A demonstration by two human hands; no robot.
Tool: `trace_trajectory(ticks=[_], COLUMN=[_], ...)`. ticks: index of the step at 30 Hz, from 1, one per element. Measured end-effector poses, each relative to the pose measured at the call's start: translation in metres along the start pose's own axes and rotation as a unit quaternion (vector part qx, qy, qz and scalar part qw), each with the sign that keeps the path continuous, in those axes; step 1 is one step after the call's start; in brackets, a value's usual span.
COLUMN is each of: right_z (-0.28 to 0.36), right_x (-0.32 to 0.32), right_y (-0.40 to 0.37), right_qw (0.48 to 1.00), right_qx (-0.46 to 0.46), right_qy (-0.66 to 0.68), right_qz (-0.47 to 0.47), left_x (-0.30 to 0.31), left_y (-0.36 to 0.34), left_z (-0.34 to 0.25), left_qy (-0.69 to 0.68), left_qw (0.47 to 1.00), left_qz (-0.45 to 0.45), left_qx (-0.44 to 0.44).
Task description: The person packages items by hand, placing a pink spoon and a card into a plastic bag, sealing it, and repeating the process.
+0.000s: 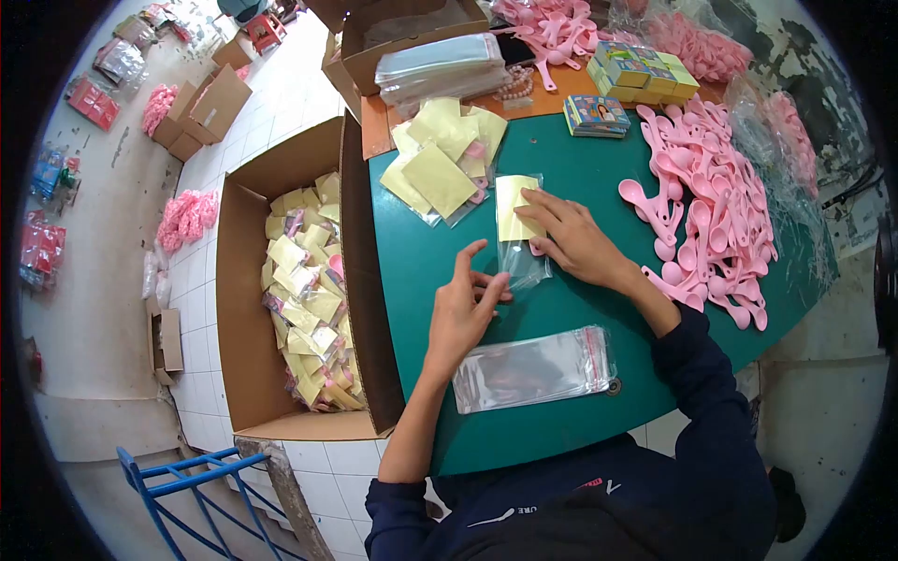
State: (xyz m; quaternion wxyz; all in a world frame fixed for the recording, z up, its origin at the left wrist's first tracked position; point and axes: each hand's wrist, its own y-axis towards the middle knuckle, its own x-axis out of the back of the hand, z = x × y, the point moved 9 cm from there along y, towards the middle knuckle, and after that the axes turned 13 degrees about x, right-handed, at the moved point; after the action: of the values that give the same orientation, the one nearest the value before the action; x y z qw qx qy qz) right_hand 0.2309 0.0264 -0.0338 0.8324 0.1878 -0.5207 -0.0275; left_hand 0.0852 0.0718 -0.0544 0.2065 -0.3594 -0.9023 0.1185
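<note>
A clear plastic bag with a pale yellow card (510, 215) lies on the green table. My right hand (572, 241) rests on it, fingers stretched over the card's right side. A bit of pink (536, 248) shows beside the thumb, partly hidden. Just left of the bag's lower end is my left hand (468, 304), index finger raised and thumb apart, nothing visible in it. Below the hands lies a stack of clear plastic bags (528, 369). Filled bags with yellow cards (440, 178) are heaped beyond, and pink measuring spoons (716, 210) are piled at right.
A large cardboard box (379, 374) of filled packets stands against the table's left side. At the back are more clear bags (440, 70), small printed boxes (597, 116) and another open carton (398, 42). A blue metal frame (187, 484) stands at lower left.
</note>
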Motion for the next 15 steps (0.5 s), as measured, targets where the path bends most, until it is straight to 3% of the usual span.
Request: trace_trajectory(ticks=[7, 10, 13, 15], right_z=[-0.004, 0.012, 0.037, 0.058], right_x=[-0.005, 0.009, 0.025, 0.017], right_y=[0.002, 0.005, 0.007, 0.006], right_qw=[1.000, 0.994, 0.996, 0.998], right_qx=[0.004, 0.025, 0.016, 0.054], right_qy=[-0.014, -0.097, 0.016, 0.028], right_qz=[0.019, -0.049, -0.084, -0.036], left_x=[0.001, 0.002, -0.001, -0.001], left_y=[0.006, 0.004, 0.004, 0.005], left_z=[0.004, 0.003, 0.007, 0.011], left_qy=[-0.003, -0.023, -0.061, -0.093], left_qw=[0.998, 0.996, 0.991, 0.987], left_qz=[0.056, 0.084, 0.115, 0.127], left_qx=[-0.005, 0.027, 0.039, 0.036])
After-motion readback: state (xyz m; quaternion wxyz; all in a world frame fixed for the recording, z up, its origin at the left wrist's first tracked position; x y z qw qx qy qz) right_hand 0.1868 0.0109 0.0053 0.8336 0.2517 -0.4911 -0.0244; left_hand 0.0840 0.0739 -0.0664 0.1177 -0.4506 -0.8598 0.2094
